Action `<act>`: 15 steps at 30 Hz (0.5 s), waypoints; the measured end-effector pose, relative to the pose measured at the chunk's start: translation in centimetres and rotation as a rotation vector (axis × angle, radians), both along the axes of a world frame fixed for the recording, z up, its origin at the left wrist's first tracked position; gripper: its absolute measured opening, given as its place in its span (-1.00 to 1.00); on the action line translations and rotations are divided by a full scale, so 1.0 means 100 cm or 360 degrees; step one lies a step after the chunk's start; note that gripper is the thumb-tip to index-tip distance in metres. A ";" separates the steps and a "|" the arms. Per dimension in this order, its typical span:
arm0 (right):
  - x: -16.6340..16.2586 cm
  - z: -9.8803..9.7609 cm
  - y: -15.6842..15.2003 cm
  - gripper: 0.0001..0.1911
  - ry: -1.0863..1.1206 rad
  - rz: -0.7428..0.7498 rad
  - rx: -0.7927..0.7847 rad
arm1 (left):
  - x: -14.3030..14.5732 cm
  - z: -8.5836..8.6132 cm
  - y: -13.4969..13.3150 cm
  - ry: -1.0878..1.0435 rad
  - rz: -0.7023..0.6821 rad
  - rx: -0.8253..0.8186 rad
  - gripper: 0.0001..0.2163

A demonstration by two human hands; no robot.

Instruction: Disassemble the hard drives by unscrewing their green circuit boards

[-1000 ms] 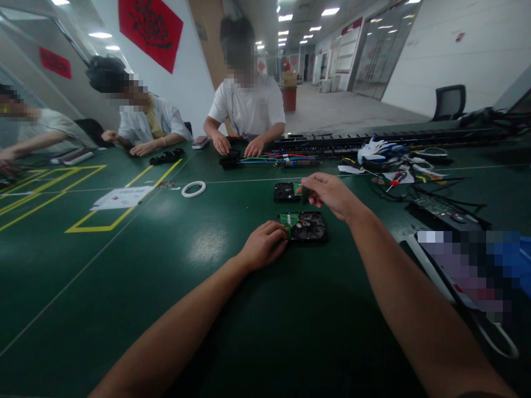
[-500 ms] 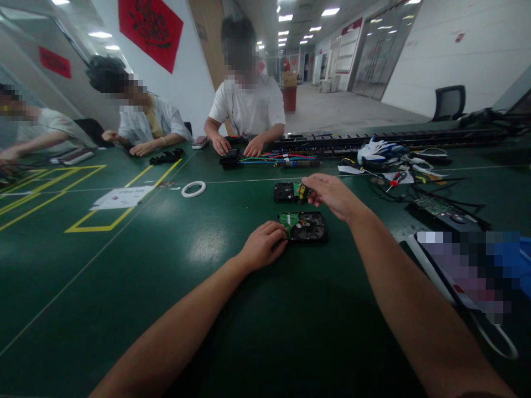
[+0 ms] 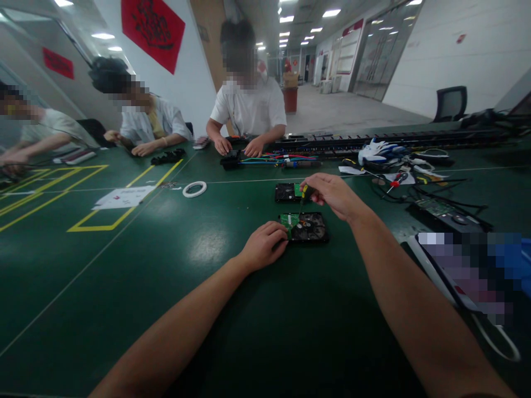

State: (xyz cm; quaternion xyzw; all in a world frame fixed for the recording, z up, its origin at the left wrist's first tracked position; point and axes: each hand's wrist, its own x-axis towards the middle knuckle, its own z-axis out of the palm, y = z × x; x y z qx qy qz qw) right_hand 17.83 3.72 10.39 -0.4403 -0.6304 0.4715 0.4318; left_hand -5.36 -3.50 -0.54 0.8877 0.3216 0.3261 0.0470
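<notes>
A hard drive (image 3: 314, 228) with a green circuit board lies flat on the green table (image 3: 207, 309). My left hand (image 3: 265, 243) grips its left end, the fingers curled over the edge. In my right hand (image 3: 327, 192) is a yellow-and-black screwdriver (image 3: 306, 193), pinched by the handle and held nearly upright. Its thin shaft points down to the circuit board; whether the tip sits in a screw is too small to tell. Just behind lies a second hard drive (image 3: 286, 192), partly covered by my right hand.
A roll of white tape (image 3: 194, 189) and a paper sheet (image 3: 124, 197) lie to the left. Gloves (image 3: 379, 151), a red-handled screwdriver (image 3: 396, 181), cables and a circuit board device (image 3: 452, 213) are at right, near a tablet-like device (image 3: 443, 271). Several people work across the table.
The screwdriver handle leans slightly more to the right in my right hand. The whole view has shifted a little; my left hand stays on the hard drive.
</notes>
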 end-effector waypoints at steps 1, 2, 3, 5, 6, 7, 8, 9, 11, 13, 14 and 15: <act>0.000 0.000 0.000 -0.81 0.0010 0.0007 -0.0007 | 0.000 0.000 0.000 0.0002 0.0000 -0.0002 -0.93; -0.001 0.000 -0.001 -0.81 0.0026 0.0017 -0.0014 | 0.000 0.000 0.000 0.0003 0.0000 -0.0003 -0.93; -0.001 0.000 -0.001 -0.82 0.0046 0.0029 -0.0022 | 0.000 0.000 0.000 0.0004 0.0002 -0.0004 -0.93; -0.001 0.000 -0.002 -0.84 0.0086 0.0058 -0.0027 | -0.001 0.001 0.000 0.0007 0.0002 -0.0006 -0.93; -0.001 0.000 -0.002 -0.84 0.0099 0.0072 -0.0025 | -0.001 0.001 0.000 0.0006 0.0001 -0.0005 -0.93; -0.001 0.000 -0.002 -0.84 0.0103 0.0086 -0.0023 | -0.001 0.001 0.000 0.0006 0.0001 -0.0006 -0.93; -0.001 0.001 -0.002 -0.83 0.0103 0.0099 -0.0023 | -0.001 0.001 0.000 0.0007 0.0002 -0.0008 -0.93; -0.002 0.001 -0.002 -0.82 0.0107 0.0107 -0.0027 | -0.001 0.001 0.000 0.0005 0.0001 -0.0009 -0.93; -0.002 0.002 -0.002 -0.80 0.0144 0.0115 -0.0051 | 0.000 0.001 0.000 0.0000 0.0001 -0.0008 -0.93; -0.003 0.003 -0.003 -0.80 0.0184 0.0122 -0.0073 | 0.000 0.000 0.000 -0.0001 -0.0001 -0.0004 -0.93; -0.003 0.004 -0.003 -0.81 0.0190 0.0124 -0.0075 | 0.000 0.000 0.000 -0.0002 -0.0004 -0.0001 -0.93; -0.003 0.004 -0.003 -0.82 0.0181 0.0122 -0.0070 | 0.000 0.000 0.000 -0.0004 -0.0005 0.0001 -0.93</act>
